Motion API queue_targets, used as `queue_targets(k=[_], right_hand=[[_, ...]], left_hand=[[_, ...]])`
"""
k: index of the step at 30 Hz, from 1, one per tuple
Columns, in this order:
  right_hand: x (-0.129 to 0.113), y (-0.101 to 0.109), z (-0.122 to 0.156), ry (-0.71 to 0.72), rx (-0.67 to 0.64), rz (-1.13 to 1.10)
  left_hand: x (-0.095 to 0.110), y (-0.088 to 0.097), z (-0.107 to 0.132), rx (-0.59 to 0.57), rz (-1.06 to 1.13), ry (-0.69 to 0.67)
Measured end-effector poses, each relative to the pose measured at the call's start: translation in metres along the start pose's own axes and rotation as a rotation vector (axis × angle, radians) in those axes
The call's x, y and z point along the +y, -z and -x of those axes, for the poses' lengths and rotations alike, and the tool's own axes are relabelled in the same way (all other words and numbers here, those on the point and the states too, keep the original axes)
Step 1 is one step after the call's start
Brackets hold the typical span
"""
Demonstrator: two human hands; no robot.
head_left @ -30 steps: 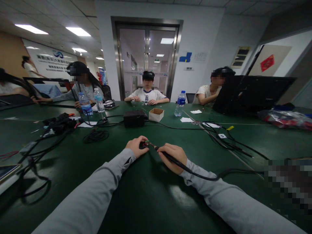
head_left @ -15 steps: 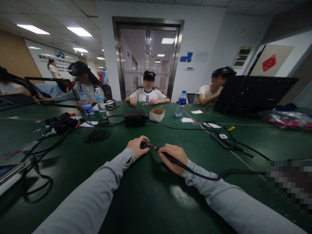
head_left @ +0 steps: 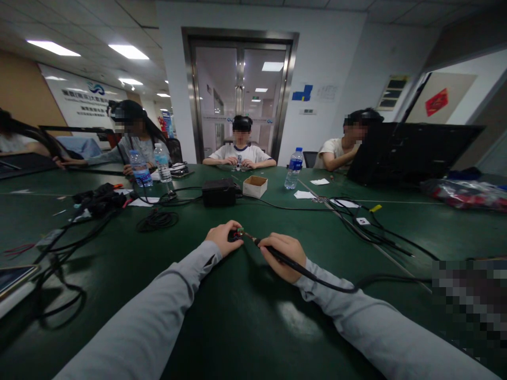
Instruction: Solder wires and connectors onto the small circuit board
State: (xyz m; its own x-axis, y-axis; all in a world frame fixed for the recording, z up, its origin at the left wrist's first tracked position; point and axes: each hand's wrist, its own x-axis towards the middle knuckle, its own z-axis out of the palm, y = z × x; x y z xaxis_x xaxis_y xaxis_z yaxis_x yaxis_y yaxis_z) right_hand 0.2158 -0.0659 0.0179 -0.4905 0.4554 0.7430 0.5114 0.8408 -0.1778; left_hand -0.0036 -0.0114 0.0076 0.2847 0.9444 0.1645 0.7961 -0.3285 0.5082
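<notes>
Bottles [head_left: 140, 170] of clear plastic with blue labels stand at the far left of the green table [head_left: 222, 327], and a blue-capped bottle [head_left: 294, 170] stands far right of centre. Beyond the hands sit a black box [head_left: 218, 193] and, just right of it, an open pale carton [head_left: 253, 190]; a thin cable runs from there toward the right. Coiled black cable [head_left: 157, 220] lies to the left, tangled black cords [head_left: 378, 235] to the right. Three co-workers sit along the far side, and part of another person shows at the left edge.

The soldering iron [head_left: 292, 265] slants from near right to far left, its tip pointing left at a small circuit board [head_left: 240, 231] in front of the wearer; whether they touch, I cannot tell. The right hand [head_left: 283, 255] has its fingers clamped on the iron's slim, dark handle. The left hand [head_left: 222, 238] pinches the green board, with red and dark wires beside it, between thumb and fingers. Both sleeves are grey, creased cloth; the tabletop is smooth and slightly glossy.
</notes>
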Motion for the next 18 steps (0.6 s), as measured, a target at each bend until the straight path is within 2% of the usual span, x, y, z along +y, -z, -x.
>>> queue_targets(k=[14,18], right_hand=[[-0.0024,0.0014,-0.0006,0.024,0.024,0.003],[-0.0012,-0.0010,0.0013,0.050,-0.011,0.024]], left_hand=[[-0.0031,-0.0015,-0.0007,0.003,-0.010,-0.017],[-0.0019,-0.0019,-0.0008,0.001,-0.017,-0.010]])
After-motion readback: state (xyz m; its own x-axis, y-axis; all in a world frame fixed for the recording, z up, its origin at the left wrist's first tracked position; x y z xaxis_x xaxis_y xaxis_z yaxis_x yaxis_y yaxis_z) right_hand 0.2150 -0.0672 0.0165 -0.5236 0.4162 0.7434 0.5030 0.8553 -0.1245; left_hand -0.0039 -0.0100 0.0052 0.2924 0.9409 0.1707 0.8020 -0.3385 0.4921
